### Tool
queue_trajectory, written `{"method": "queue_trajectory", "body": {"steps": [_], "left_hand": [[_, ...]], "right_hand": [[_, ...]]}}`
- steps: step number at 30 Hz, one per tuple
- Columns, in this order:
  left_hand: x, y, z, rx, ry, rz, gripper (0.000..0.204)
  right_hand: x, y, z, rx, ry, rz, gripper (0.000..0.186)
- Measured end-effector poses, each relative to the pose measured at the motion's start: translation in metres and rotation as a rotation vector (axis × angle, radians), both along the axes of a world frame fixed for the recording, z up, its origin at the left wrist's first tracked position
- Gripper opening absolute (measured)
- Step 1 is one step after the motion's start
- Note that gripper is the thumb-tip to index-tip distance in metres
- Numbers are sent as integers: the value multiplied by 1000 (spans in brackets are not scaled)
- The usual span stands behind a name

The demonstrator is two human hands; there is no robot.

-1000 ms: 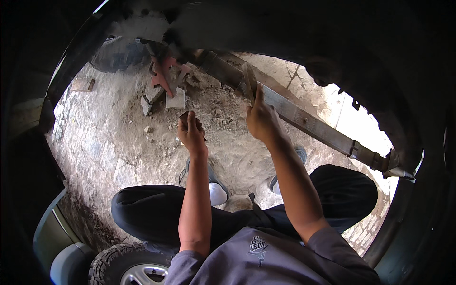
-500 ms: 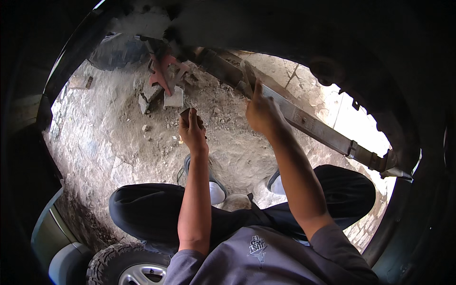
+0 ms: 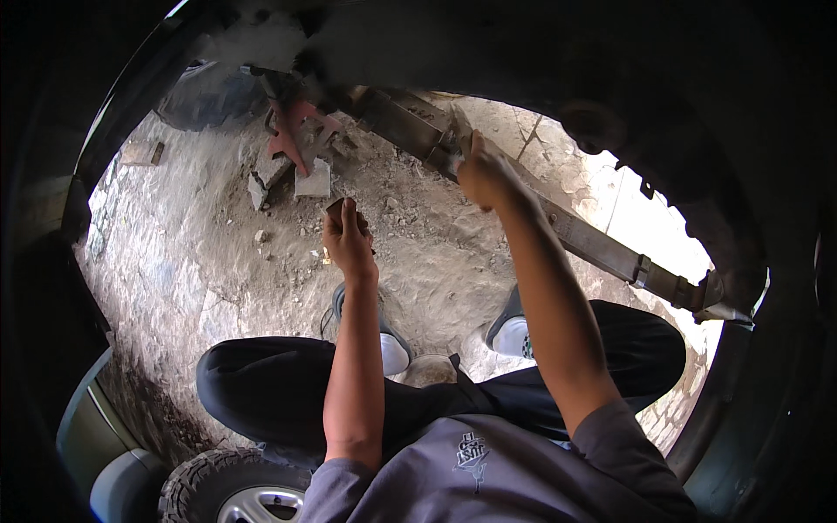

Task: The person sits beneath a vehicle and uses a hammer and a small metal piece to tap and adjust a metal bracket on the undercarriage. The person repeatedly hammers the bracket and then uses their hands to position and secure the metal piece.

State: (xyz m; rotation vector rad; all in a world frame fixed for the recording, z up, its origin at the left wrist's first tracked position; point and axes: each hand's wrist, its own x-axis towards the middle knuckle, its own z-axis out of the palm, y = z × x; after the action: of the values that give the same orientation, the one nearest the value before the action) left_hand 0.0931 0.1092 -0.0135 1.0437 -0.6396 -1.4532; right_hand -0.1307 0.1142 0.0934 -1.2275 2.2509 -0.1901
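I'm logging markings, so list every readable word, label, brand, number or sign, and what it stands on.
Grey T-shirt: a chest print with lettering and a small drawing; I won't copy its wording.
Tyre: any lettering is too small or dark to read.
Metal beam: none readable.
Brown piece in the left hand: none readable.

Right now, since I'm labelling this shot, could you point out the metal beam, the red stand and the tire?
Metal beam (image 3: 595,247), head view: its long side.
Red stand (image 3: 290,142), head view: its leg.
Tire (image 3: 228,471), head view: its sidewall.
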Motion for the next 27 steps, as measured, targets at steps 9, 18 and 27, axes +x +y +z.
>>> {"method": "queue_trajectory", "body": {"steps": [9, 18, 27], "left_hand": [[2, -1, -9, 36, -34, 16, 22], [8, -2, -11, -2, -25, 18, 20], [16, -2, -2, 18, -22, 36, 22]], "right_hand": [[82, 78, 3, -195, -50, -33, 91], [58, 5, -6, -206, -41, -175, 85], [113, 72, -27, -257, -34, -114, 90]]}}
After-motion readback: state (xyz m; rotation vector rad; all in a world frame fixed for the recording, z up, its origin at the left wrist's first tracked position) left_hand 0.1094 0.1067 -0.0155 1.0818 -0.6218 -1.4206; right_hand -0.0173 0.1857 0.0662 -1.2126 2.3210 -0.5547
